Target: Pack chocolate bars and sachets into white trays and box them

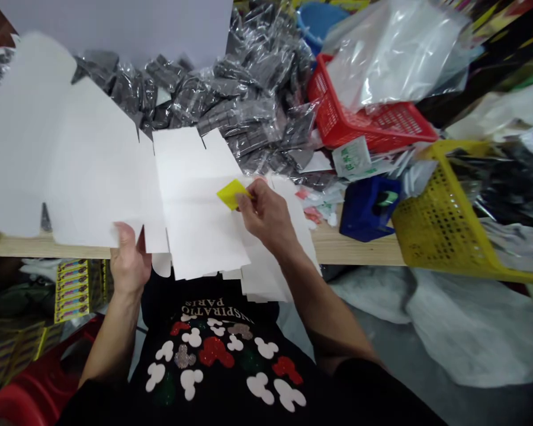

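Observation:
A large white die-cut card blank (190, 201) with slotted flaps spreads across my view, its left part blurred and lifted. My left hand (130, 260) grips its lower edge, with the fingers hidden behind the card. My right hand (264, 213) pinches a small yellow plastic card (231, 194) between thumb and fingers, pressing it near the blank's surface. Under the right forearm, a stack of similar white blanks (266, 278) overhangs the table edge.
A heap of grey items in clear plastic bags (213, 100) fills the wooden table (359, 247) behind. To the right are a red basket (364, 124), a blue object (366, 208) and a yellow basket (439, 228). Printed yellow boxes (73, 290) stand low at left.

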The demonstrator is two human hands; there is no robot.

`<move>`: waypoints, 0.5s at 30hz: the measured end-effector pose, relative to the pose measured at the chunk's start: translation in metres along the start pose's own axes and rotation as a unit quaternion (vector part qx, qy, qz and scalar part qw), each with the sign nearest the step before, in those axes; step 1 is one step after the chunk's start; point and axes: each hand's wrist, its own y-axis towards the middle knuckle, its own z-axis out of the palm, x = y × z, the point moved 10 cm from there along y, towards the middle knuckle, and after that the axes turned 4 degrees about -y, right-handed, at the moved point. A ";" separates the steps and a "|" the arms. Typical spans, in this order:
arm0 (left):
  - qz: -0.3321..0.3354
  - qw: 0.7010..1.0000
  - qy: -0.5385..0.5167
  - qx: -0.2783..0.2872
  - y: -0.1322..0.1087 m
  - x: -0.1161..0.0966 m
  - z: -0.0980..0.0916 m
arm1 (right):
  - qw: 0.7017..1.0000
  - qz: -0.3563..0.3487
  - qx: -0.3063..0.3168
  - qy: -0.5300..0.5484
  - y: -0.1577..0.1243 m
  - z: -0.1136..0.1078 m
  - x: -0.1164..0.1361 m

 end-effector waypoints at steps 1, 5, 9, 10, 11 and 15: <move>0.003 0.999 -0.046 0.021 0.002 -0.005 0.006 | 0.999 0.028 -0.029 0.016 0.003 0.002 -0.013; 0.029 0.983 -0.169 0.070 0.023 -0.013 0.023 | 0.994 0.061 -0.057 0.064 0.008 0.011 -0.034; 0.015 0.991 -0.130 -0.015 0.059 0.009 0.017 | 1.000 -0.014 -0.008 -0.006 0.008 0.018 -0.010; 0.012 0.991 -0.128 -0.016 0.067 0.012 0.018 | 1.000 -0.024 0.003 -0.016 0.007 0.021 -0.005; 0.017 0.992 -0.128 -0.014 0.073 0.012 0.018 | 0.999 -0.027 0.010 -0.015 0.006 0.024 -0.002; 0.074 0.984 -0.135 0.086 0.079 -0.012 0.020 | 0.999 -0.017 -0.016 0.040 0.005 0.025 -0.002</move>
